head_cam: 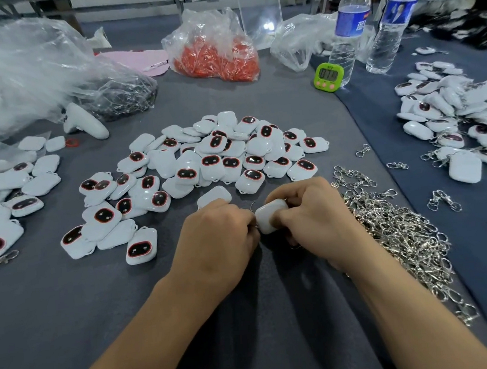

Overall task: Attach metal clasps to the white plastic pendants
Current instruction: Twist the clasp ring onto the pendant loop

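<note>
Forearms [149,331] reach in from the bottom edge over the grey cloth [262,328] and meet at centre frame. There the right hand [314,208] grips a white pendant [269,215], plain side up, fingers and thumb curled round it. Against the pendant's left edge the left hand [220,232] is curled tight, pinching what looks like a clasp [252,205] — only a sliver of wire shows above the knuckles. I judge the step to be threading the clasp's ring through the pendant's loop. Next comes a small twist to seat it, then a fresh pendant from the heap [219,154] above and a clasp from the pile [400,230] at right — tangled, so it may snag.
</note>
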Available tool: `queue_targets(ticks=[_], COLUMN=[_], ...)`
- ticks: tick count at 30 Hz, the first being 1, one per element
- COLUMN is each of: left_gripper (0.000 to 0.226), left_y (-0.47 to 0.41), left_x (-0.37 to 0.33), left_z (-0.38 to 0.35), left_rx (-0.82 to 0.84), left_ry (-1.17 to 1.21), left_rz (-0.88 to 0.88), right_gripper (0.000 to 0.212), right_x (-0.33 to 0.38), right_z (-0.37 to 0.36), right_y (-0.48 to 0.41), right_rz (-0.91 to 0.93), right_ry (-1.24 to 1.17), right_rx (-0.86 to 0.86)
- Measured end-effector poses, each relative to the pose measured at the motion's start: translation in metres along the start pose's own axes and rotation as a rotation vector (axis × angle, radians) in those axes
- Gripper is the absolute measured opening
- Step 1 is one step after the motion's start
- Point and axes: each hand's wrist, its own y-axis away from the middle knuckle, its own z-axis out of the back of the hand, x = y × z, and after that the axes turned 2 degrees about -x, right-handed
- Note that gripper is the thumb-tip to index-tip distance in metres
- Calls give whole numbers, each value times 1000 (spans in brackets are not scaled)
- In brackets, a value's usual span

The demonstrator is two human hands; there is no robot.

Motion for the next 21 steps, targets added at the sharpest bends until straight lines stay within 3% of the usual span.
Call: queue_targets(ticks=[5,9,16,21], left_gripper=[27,16,18,16], left_y=[1,0,-10,-12], left_x=[-3,0,11,7], left_z=[4,5,10,7], left_rx=[-92,-149,-74,-4], left_ry=[-69,-3,769,1062], left_rz=[-109,-42,441,525], right_gripper=[15,15,19,21], right_x=[3,8,10,11], right_z=[3,5,10,14], right_y=[-1,0,-1,0], right_rz=[-156,-247,-337,-349], right_ry=[-238,-435,-721,-839], right_rx=[49,54,80,173])
